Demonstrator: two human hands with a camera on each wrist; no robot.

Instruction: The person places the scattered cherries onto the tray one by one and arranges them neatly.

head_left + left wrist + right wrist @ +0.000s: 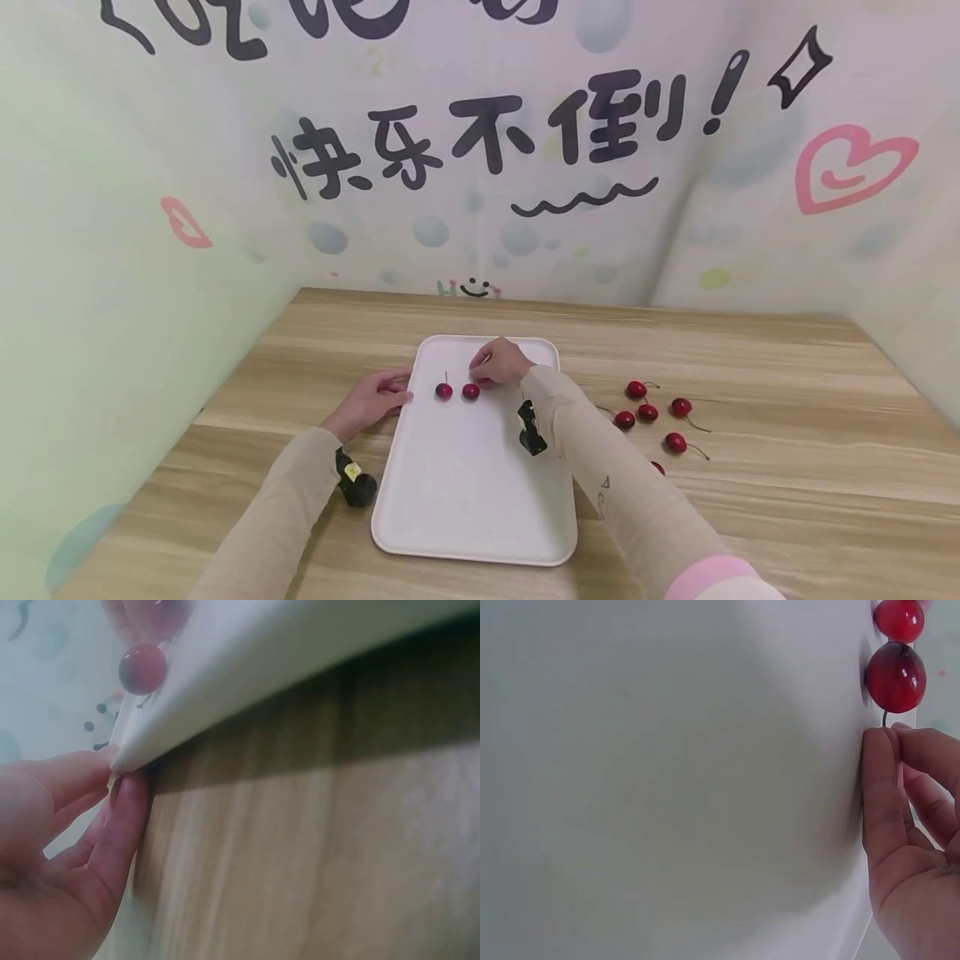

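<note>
Two dark red cherries sit side by side near the far end of a white tray (472, 492). My right hand (504, 362) reaches over the tray and pinches the thin stem of the right-hand cherry (470, 392) between thumb and fingertips; in the right wrist view that cherry (897, 677) is close against the tray surface. The left-hand cherry (444, 392) has its stem pointing away to the far side. At the tray's left edge, my left hand (367, 402) grips the rim, thumb and fingers meeting at it in the left wrist view.
To the right of the tray, several loose cherries with stems, such as one red cherry (675, 442), lie on the wood-grain table (795, 467). My right sleeve partly covers one. A printed cloth wall (480, 242) stands behind the table. Each wrist wears a small black camera (532, 429).
</note>
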